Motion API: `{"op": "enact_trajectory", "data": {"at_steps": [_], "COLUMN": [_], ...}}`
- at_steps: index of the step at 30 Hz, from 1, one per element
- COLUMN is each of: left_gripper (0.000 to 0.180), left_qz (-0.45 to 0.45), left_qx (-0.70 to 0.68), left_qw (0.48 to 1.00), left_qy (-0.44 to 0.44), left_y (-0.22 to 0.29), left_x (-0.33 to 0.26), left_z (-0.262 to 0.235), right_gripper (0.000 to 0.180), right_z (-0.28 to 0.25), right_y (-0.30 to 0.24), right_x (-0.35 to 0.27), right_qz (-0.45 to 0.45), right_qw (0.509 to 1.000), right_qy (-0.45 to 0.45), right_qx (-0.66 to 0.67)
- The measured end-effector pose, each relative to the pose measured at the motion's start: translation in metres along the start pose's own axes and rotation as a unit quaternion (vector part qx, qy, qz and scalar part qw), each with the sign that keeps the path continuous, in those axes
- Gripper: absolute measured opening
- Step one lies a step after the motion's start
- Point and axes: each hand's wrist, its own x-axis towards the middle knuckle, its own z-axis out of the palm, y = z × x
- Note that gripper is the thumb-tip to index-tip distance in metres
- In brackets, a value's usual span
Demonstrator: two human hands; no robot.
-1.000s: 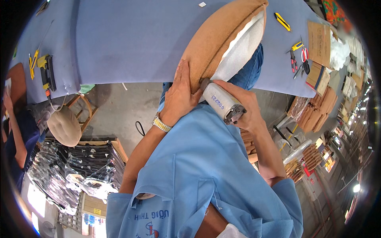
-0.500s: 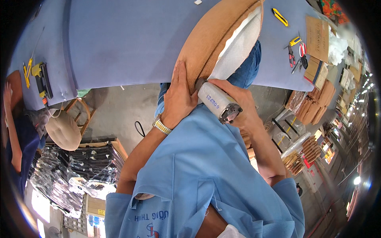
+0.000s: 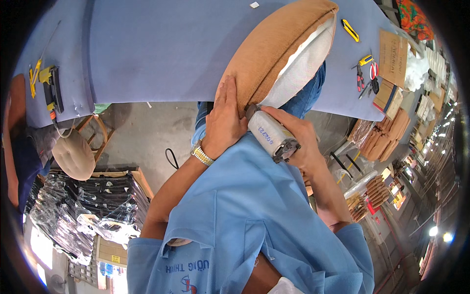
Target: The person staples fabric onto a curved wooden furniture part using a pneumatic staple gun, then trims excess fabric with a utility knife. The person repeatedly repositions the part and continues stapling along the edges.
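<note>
A brown upholstered cushion stands on edge over my lap at the front of the blue-grey table. Its cover gapes along one side, baring white lining. My left hand lies flat against the cushion's near lower end, fingers straight up along the fabric. In my right hand is a silver staple gun with a round body. Its nose meets the cushion's near corner, where the seam ends. The grip and most of my right fingers are hidden behind the gun's body.
On the table lie a yellow cutter, pliers and scissors at right, and a yellow-black staple gun at left. A cardboard box stands at far right. Another person's arm shows at the left edge.
The whole view has shifted slightly. The staple gun has tipped, its rear end lower and its nose closer against the cushion corner. My left hand keeps its place on the cushion.
</note>
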Motion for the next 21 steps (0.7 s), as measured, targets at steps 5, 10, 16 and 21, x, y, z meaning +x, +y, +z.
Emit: {"op": "enact_trajectory", "data": {"at_steps": [5, 10, 16, 21], "left_gripper": [0.102, 0.100, 0.097, 0.095], "left_qz": [0.060, 0.054, 0.038, 0.027], "left_qx": [0.031, 0.007, -0.004, -0.012], "left_qw": [0.996, 0.997, 0.999, 0.999], "left_qy": [0.055, 0.053, 0.037, 0.027], "left_y": [-0.018, -0.013, -0.011, -0.007], "left_x": [0.001, 0.005, 0.007, 0.004], "left_z": [0.013, 0.006, 0.005, 0.000], "right_gripper": [0.081, 0.083, 0.083, 0.081], "right_z": [0.007, 0.015, 0.012, 0.012], "right_y": [0.000, 0.001, -0.004, -0.004], "right_x": [0.005, -0.004, -0.008, -0.008], "right_qz": [0.030, -0.007, -0.013, -0.016], "right_qw": [0.999, 0.999, 1.000, 1.000], "right_qy": [0.006, 0.038, 0.013, 0.006], "right_qx": [0.014, -0.020, -0.015, -0.015]}}
